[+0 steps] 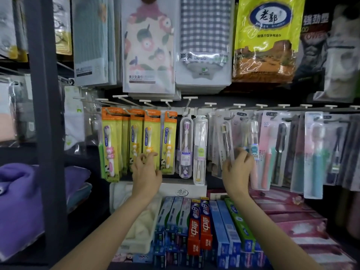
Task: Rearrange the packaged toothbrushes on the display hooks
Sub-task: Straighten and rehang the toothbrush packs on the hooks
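Packs (151, 141) marked "BANNER" by left hand (146, 172), fingers (151, 155) loose.

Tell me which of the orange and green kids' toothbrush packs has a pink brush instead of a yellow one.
The leftmost pack, at the row's left end. Its brush has a pink character handle; the packs to its right hold yellow ones. The left hand is further right, not touching it.

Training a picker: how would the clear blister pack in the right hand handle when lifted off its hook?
The clear plastic toothbrush pack is thin and probably light. It may flex and swing, since the right hand holds only its bottom. Its glossy surface looks slippery.
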Tool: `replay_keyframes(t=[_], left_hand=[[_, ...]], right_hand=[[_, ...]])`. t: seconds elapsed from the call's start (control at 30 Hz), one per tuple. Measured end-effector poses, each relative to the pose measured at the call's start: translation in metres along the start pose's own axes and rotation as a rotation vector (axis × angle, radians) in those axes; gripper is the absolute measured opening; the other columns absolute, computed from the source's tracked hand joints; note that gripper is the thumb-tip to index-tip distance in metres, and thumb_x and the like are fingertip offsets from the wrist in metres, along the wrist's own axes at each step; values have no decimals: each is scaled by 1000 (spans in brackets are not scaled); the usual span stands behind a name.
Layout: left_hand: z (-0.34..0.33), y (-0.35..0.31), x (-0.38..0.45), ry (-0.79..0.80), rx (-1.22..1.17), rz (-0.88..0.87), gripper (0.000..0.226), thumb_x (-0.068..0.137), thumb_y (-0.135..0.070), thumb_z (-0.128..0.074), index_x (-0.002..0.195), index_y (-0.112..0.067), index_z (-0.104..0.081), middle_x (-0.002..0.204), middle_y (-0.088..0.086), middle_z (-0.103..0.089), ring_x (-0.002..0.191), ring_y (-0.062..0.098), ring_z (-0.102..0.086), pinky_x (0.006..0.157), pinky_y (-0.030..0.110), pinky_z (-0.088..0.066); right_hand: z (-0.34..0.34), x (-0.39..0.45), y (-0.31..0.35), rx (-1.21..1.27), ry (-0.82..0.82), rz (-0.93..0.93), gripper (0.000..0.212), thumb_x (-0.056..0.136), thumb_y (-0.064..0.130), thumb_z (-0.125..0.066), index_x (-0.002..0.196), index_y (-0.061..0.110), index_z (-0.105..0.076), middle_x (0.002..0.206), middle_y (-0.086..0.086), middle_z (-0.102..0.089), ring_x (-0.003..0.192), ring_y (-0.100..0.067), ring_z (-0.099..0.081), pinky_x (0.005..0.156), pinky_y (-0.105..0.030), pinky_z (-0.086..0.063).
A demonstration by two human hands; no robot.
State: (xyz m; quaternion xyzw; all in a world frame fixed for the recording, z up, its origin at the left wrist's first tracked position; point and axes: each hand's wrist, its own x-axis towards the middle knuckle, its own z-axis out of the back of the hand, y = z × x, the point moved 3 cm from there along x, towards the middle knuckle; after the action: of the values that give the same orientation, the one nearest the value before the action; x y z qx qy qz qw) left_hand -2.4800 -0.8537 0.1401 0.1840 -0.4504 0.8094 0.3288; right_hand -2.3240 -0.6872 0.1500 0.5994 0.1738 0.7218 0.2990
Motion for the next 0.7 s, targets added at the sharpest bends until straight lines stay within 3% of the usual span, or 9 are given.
replay_keyframes(t=[0.07,0.13,0.23,0.3,0.4,0.53,0.6,0.7], left_hand=[[-1,2,3,-4,-9,12,54,87,0,-52,134,-26,-40,149,15,-13,137,34,-14,109,41,-26],[-4,5,6,14,-22,14,56,88,-1,-51,135,-30,-41,153,14,-4,140,35,-9,111,42,-23],[-11,14,6,84,-26,-5,56,90,-5,-50,137,-33,-40,155,10,5,142,33,2,113,43,-16],[-14,26,8,109,-9,-23,55,90,-7,-52,137,-32,-41,155,10,2,143,31,-1,115,43,-17],[-12,43,13,104,21,-88,57,87,-3,-53,135,-32,-44,151,9,-11,140,26,-16,113,39,-24],[6,57,14,23,114,-206,53,83,6,-51,126,-24,-54,135,11,-26,126,27,-32,105,31,-31],[16,67,16,-13,110,-239,50,80,11,-51,121,-18,-58,127,12,-29,116,27,-41,97,30,-39],[24,77,16,56,151,-230,49,85,8,-47,125,-20,-54,128,9,-27,106,23,-44,89,29,-45]], right_hand=[[-7,-6,14,17,11,136,37,86,-7,-51,122,-3,-45,122,-20,-41,108,-24,-42,89,-25,-36],[-25,-7,28,63,182,207,32,90,0,-51,121,2,-46,121,-12,-44,108,-16,-43,94,-23,-37],[-69,-8,45,121,475,156,36,91,12,-56,124,3,-43,121,-11,-48,108,-18,-49,90,-22,-39],[-96,-9,54,113,564,88,42,90,18,-60,124,1,-41,122,-14,-49,109,-23,-51,82,-23,-39],[-127,-10,66,62,543,15,45,91,20,-59,123,-1,-37,123,-17,-46,106,-26,-50,68,-18,-30],[-154,-11,74,-26,442,-84,54,90,20,-59,129,-2,-29,130,-19,-41,110,-32,-51,75,-31,-41],[-161,-10,72,8,421,-156,46,90,18,-58,124,0,-33,121,-19,-50,106,-33,-54,72,-34,-42],[-161,-6,68,142,426,-187,29,91,12,-56,114,4,-39,102,-15,-58,95,-31,-59,66,-32,-42]])
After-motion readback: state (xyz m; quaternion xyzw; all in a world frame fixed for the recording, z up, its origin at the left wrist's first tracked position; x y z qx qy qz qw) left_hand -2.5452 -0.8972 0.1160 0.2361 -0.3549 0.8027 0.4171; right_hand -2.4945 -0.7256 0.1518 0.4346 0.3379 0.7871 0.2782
